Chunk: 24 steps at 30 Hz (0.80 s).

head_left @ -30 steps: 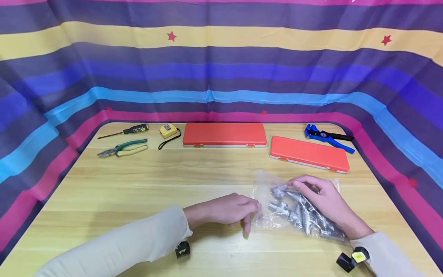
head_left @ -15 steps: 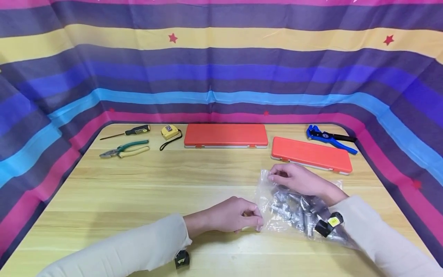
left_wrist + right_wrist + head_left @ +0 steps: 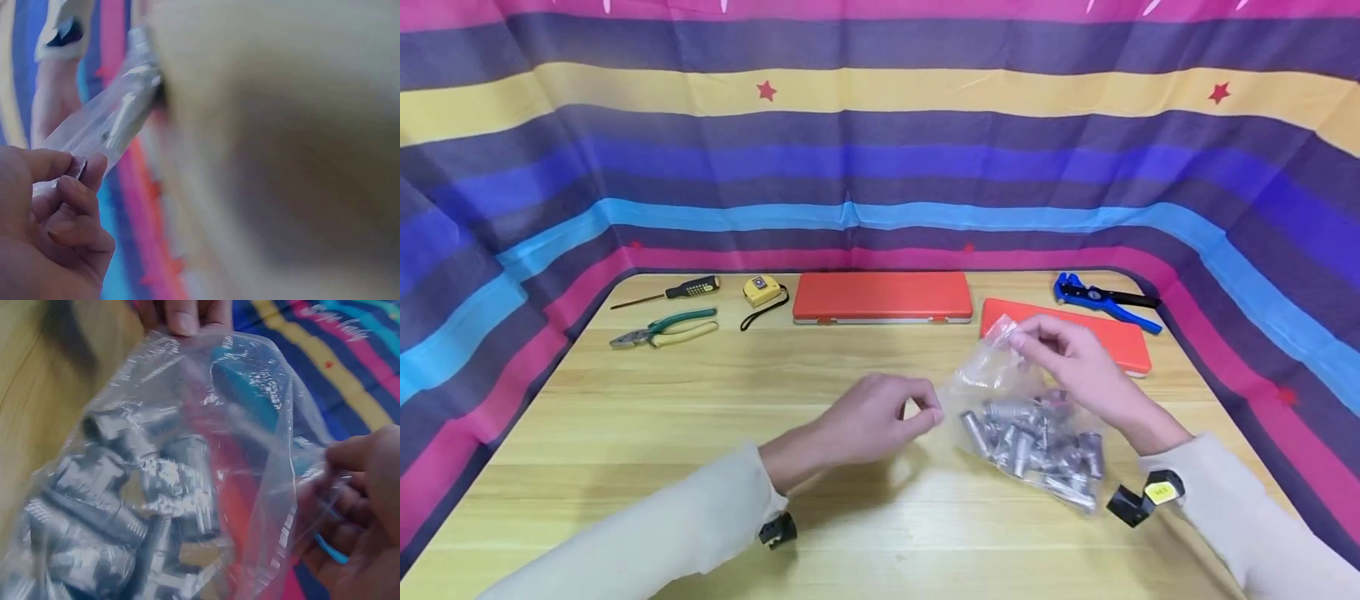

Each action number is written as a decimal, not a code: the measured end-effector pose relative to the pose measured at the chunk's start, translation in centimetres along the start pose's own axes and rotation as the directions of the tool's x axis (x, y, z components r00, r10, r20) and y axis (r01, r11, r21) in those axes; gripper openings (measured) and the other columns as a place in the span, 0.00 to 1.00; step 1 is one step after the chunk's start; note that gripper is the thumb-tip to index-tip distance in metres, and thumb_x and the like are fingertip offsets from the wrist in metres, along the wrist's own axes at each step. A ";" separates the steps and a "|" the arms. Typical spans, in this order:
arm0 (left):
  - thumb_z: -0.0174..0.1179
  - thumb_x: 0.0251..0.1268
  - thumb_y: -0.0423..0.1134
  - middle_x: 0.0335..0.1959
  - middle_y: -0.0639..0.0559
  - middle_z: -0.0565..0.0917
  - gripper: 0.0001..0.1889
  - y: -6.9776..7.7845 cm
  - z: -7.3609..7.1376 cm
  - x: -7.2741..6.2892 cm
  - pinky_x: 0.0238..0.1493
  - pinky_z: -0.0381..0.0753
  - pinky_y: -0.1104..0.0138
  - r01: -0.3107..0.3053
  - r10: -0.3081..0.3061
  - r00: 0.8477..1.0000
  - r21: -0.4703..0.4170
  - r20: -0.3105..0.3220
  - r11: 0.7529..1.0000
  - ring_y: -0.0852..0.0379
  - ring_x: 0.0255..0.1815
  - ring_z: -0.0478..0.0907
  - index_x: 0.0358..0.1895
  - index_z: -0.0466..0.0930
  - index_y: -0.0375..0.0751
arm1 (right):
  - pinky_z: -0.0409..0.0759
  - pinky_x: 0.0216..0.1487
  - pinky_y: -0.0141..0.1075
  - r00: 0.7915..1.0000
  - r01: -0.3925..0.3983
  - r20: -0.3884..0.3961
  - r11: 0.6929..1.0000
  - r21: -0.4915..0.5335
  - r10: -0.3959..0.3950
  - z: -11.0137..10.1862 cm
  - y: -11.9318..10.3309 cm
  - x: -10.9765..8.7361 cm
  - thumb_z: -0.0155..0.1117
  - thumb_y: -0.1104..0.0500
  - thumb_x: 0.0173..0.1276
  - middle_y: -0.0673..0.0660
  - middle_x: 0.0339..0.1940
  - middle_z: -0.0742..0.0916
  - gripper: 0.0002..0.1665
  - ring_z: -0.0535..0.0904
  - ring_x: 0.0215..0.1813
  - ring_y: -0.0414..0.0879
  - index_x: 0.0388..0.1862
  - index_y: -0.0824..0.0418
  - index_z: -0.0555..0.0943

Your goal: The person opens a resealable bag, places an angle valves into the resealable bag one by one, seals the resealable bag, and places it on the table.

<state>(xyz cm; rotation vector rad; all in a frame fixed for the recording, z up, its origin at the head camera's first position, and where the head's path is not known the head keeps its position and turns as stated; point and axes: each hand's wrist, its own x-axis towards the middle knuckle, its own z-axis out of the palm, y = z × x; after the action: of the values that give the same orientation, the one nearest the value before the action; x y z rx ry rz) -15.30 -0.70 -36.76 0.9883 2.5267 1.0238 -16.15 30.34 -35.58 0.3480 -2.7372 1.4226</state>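
Observation:
A clear plastic bag [image 3: 992, 375] full of metal pipe fittings [image 3: 1022, 446] hangs between both hands, tilted over the right half of the table. My left hand [image 3: 880, 417] pinches the bag's left edge between thumb and fingers, as the left wrist view confirms. With thumb and fingers my right hand [image 3: 1086, 367] pinches the upper right corner. Through the film in the right wrist view, several grey T-shaped fittings [image 3: 181, 484] lie heaped in the lower part. Whether the bag's bottom touches the table cannot be made out.
Behind the right hand lies a red case [image 3: 1123, 337], partly covered; another red case [image 3: 880, 296] lies at back centre. A blue cutter-like tool [image 3: 1097, 298] is at back right. Pliers [image 3: 666, 329], a screwdriver [image 3: 688, 287] and a tape measure [image 3: 762, 290] lie at back left.
The bag, earlier flat on the table, has been raised and tilted by both hands. My right hand has moved from over the fittings to the bag's corner; the fittings slid downward.

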 end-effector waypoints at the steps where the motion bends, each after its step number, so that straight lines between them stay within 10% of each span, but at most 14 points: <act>1: 0.63 0.82 0.45 0.40 0.63 0.90 0.06 0.3 -0.9 -0.1 0.28 0.75 0.69 -0.001 0.001 1.000 0.020 -0.026 1.000 0.64 0.23 0.72 0.45 0.89 0.53 | 0.81 0.41 0.32 0.999 0.004 -0.053 1.000 0.021 -0.003 -0.2 -0.3 -0.1 0.64 0.51 0.85 0.48 0.38 0.88 0.12 0.82 0.40 0.45 0.53 0.57 0.86; 5: 0.65 0.80 0.44 0.29 0.61 0.84 0.06 1.6 -4.4 -0.5 0.23 0.72 0.69 -0.066 0.078 0.982 0.074 -0.173 0.995 0.63 0.21 0.70 0.45 0.89 0.50 | 0.80 0.44 0.27 0.976 0.035 -0.220 0.988 0.150 -0.001 -0.8 -2.1 -0.9 0.66 0.54 0.84 0.41 0.38 0.86 0.07 0.80 0.43 0.40 0.50 0.55 0.86; 13: 0.71 0.75 0.39 0.27 0.56 0.82 0.03 3.5 -8.6 -1.9 0.23 0.64 0.67 -0.224 0.287 0.860 0.193 -0.423 0.955 0.62 0.19 0.65 0.42 0.88 0.45 | 0.84 0.51 0.26 0.965 0.171 -0.250 0.905 0.389 -0.075 0.6 -4.4 -2.0 0.65 0.62 0.83 0.47 0.38 0.90 0.04 0.85 0.45 0.40 0.48 0.60 0.86; 24: 0.73 0.74 0.37 0.32 0.60 0.84 0.03 3.0 -9.2 -3.7 0.26 0.66 0.69 -0.287 0.408 0.818 0.326 -0.406 0.901 0.65 0.23 0.66 0.45 0.88 0.47 | 0.83 0.50 0.27 0.938 0.275 -0.291 0.912 0.305 -0.186 2.1 -4.7 -2.6 0.64 0.69 0.81 0.48 0.35 0.91 0.05 0.87 0.42 0.41 0.47 0.63 0.86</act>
<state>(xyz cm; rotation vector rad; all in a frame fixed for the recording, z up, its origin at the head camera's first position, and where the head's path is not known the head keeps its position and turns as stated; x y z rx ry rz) -15.12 -6.47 -28.15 1.4832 2.9960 1.1775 -12.50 26.44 -33.39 0.4492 -2.1610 1.7337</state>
